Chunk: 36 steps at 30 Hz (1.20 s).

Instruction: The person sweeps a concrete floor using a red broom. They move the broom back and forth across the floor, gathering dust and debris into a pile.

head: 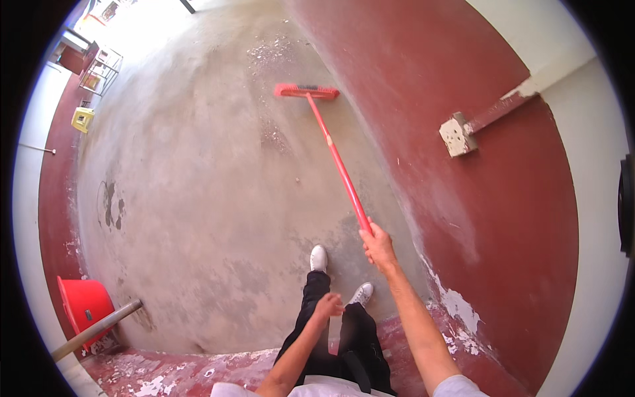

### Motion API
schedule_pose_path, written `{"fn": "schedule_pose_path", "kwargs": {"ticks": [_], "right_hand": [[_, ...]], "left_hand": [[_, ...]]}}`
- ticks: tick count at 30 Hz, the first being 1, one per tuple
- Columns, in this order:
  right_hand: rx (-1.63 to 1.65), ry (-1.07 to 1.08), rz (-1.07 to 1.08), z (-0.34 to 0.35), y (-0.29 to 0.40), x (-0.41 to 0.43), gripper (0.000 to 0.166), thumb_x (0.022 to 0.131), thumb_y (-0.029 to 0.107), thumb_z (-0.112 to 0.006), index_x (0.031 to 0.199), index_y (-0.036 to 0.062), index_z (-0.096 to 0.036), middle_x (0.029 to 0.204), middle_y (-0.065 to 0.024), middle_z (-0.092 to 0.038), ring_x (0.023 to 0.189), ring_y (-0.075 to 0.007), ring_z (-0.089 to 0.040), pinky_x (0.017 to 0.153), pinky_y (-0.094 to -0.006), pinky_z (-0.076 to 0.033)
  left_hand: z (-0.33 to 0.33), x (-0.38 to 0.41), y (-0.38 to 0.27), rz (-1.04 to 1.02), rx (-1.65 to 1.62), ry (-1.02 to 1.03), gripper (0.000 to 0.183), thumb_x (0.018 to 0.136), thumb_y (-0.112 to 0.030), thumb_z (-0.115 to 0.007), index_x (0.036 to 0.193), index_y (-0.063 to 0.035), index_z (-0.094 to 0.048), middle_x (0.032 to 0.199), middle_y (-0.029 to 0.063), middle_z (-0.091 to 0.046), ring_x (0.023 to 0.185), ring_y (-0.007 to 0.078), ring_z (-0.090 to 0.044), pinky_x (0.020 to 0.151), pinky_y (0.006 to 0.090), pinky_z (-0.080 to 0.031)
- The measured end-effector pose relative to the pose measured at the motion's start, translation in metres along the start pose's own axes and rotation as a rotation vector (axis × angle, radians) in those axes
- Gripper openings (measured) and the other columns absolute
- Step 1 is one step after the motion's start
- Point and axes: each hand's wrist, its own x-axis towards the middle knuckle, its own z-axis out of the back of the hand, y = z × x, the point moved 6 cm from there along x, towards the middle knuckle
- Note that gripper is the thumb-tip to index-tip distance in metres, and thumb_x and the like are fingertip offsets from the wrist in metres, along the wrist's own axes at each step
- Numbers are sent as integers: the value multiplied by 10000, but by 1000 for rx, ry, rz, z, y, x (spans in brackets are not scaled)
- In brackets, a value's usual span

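My right hand (379, 246) grips the upper end of a long red broom handle (344, 173). The handle slants forward and left to a broom head (306, 92) with red and dark bristles, resting on the concrete floor (198, 173). Pale debris (270, 54) lies scattered beyond the head, and a thinner trail of bits (274, 137) lies nearer, left of the handle. In front of my thighs, my left hand (330, 305) hangs empty with its fingers loosely bent. A pale patch shows on the handle partway along.
Along the right runs a red-and-white wall (506, 198) with a protruding socket box (457, 136). At left are a red plastic tub (89, 307), a metal pipe (99, 327), a yellow stool (82, 119) and a metal rack (101, 72). White shoes (318, 258) stand on the floor.
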Motion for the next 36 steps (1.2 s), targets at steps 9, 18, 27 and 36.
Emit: {"fn": "schedule_pose_path", "kwargs": {"ticks": [9,18,27,36], "right_hand": [[-252,-154,113,78,-187,-252,435,807,160,-545,1189,-11,-424,1001,-181,-572,914,-197,-557,771,-281,-423],[-911,-172,-239,103,-264,-407,368,840,382,-428,1187,259,-453,1002,-322,-456,893,-426,-475,765,-445,-394],[-449,-75,6,-44,-92,-46,387,861,250,-442,1195,56,-439,826,-107,-565,750,-157,-531,684,-299,-423],[-354,-34,394,-95,24,-16,395,836,165,-469,1207,41,-411,729,-152,-558,601,-199,-548,563,-319,-421]], "left_hand": [[-118,-17,-58,-93,-680,270,421,806,-443,-494,1003,-72,-456,863,113,-549,727,223,-587,615,351,-492],[-142,4,163,376,-417,78,154,804,-181,-519,798,-44,-449,579,91,-490,529,233,-520,494,391,-459],[-5,113,-168,-318,-521,19,101,716,-71,-464,627,-68,-416,464,51,-446,354,176,-444,316,292,-386],[52,44,-316,-596,-513,123,103,748,-113,-534,769,-52,-453,643,74,-558,437,124,-494,396,251,-440]]}}
